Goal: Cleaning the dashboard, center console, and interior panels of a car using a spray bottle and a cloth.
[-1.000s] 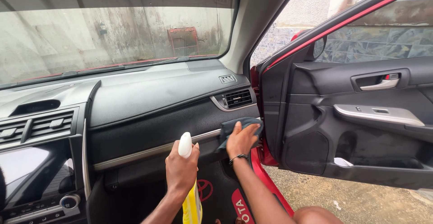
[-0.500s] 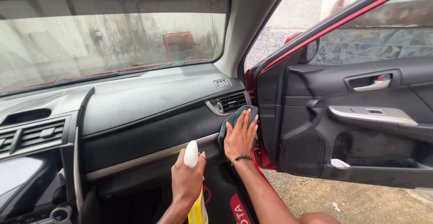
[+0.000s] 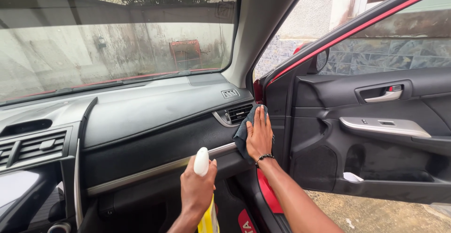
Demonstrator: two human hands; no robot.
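Right hand [image 3: 260, 134], centre of frame, is pressed flat with fingers spread on a dark grey cloth [image 3: 243, 132], held against the right end of the black dashboard [image 3: 155, 115], just below the side air vent [image 3: 238, 113]. A beaded bracelet [image 3: 264, 158] is worn on that wrist. Left hand [image 3: 197, 186], lower centre, is wrapped tightly around a spray bottle [image 3: 202, 167] with white top and yellow body, held upright just in front of the silver trim strip [image 3: 155, 169]. An open door [image 3: 366, 134] is seen at right, the windscreen [image 3: 117, 40] at upper left.
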